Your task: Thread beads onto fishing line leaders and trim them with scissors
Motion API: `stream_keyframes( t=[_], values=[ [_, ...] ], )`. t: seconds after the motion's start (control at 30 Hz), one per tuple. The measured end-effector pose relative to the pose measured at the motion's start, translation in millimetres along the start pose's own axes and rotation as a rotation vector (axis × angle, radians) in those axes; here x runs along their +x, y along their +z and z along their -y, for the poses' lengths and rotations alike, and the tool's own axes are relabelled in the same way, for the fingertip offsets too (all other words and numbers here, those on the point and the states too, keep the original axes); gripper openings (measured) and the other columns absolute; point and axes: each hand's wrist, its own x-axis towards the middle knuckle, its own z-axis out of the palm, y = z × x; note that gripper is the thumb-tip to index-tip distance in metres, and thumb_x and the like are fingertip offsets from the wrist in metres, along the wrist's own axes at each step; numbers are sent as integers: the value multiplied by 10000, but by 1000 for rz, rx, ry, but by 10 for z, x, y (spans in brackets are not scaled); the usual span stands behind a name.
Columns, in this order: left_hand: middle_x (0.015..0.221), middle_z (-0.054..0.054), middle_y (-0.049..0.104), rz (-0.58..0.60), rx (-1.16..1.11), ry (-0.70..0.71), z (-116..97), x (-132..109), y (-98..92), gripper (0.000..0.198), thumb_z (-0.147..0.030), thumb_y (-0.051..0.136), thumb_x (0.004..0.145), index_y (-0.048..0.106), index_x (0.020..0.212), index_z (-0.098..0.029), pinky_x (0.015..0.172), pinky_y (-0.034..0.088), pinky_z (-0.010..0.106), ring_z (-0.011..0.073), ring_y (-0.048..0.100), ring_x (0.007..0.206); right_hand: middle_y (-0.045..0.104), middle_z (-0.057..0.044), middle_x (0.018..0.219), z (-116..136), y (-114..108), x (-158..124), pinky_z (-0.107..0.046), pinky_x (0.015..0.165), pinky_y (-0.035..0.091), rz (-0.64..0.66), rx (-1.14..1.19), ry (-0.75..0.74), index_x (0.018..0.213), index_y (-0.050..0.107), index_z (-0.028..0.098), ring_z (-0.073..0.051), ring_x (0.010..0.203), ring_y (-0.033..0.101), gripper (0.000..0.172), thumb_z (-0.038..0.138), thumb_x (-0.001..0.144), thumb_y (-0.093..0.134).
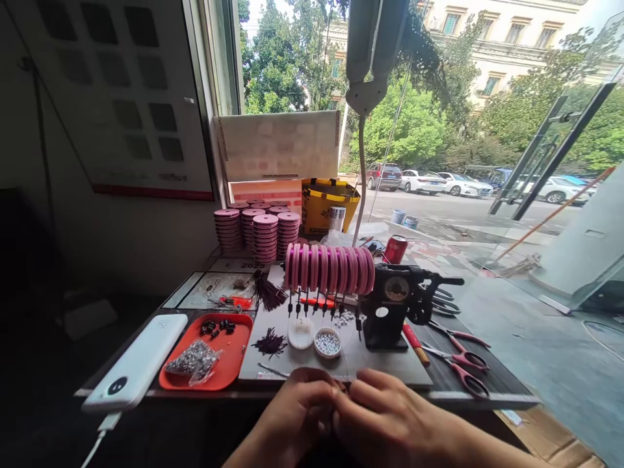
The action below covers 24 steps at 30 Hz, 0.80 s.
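Observation:
My left hand (302,416) and my right hand (385,413) meet at the table's front edge, fingers closed and pressed together. Whatever lies between the fingertips is too small and hidden to name. Just beyond them, on a grey board (302,370), are a white dish of silvery beads (327,342), a white round lid (301,333) and a bundle of dark short cords (270,342). Above the board a row of pink spools (330,268) sits on a black winding device (390,312), with threads and small dark weights hanging down.
Left of the board, a red tray (209,377) holds a bag of beads and black pieces, beside a white power bank (136,361). Scissors (468,359) lie at right. Behind stand stacked pink spools (264,240), a yellow bag (322,208) and a red can (394,249).

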Motion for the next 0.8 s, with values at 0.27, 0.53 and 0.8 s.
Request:
stream_keyframes(
  t=[0.27,0.53,0.8],
  values=[
    [545,-22,511,3,94,132,-16,-36,9,101,-147,690,484,590,496,-136,426,255,203,78,403,475,572,-1,585,3,128,35,-247,500,351,-104,204,47,705,572,161,-116,533,461,382,194,961,290],
    [588,-19,485,59,265,454,88,26,-86,328,-422,714,659,610,555,-128,431,231,215,76,352,480,623,-6,602,-4,-12,224,-166,541,396,-123,953,659,665,610,141,-83,549,541,275,353,839,599],
    [536,-26,510,168,149,266,97,84,-132,133,-238,681,595,637,612,-114,416,209,214,51,325,414,564,9,626,-92,-39,185,-203,587,390,-86,1154,828,720,614,133,-101,614,499,271,393,790,639]
  ],
)
